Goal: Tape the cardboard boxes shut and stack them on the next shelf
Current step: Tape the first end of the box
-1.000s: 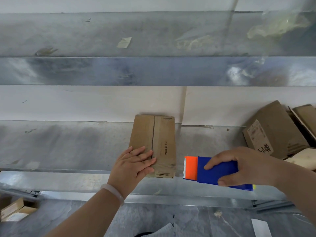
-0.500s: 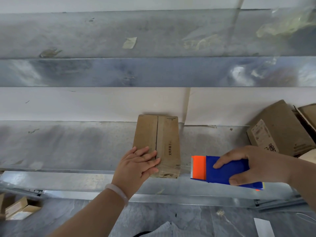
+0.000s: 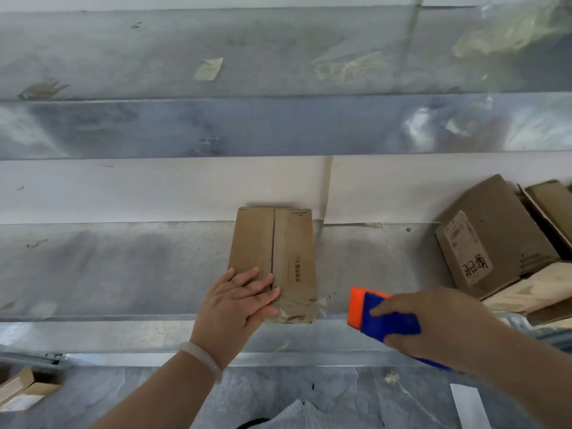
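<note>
Holds the tape dispenser (image 3: 383,317) in the right grip (image 3: 433,323), fingers curled around it, just beside the near right corner of the cardboard box (image 3: 278,249), not touching. Presses the left grip (image 3: 238,301) flat, fingers straight, on the near end of this box, lying on the metal shelf (image 3: 123,267) with its far end at the back wall. Probably the taping step: crumpled tape at the near end, dark seam visible further. Next, calls for bringing the dispenser onto the seam. Further right, a pile of boxes (image 3: 495,239), well apart, not in the way. Above, another shelf (image 3: 278,128).
</note>
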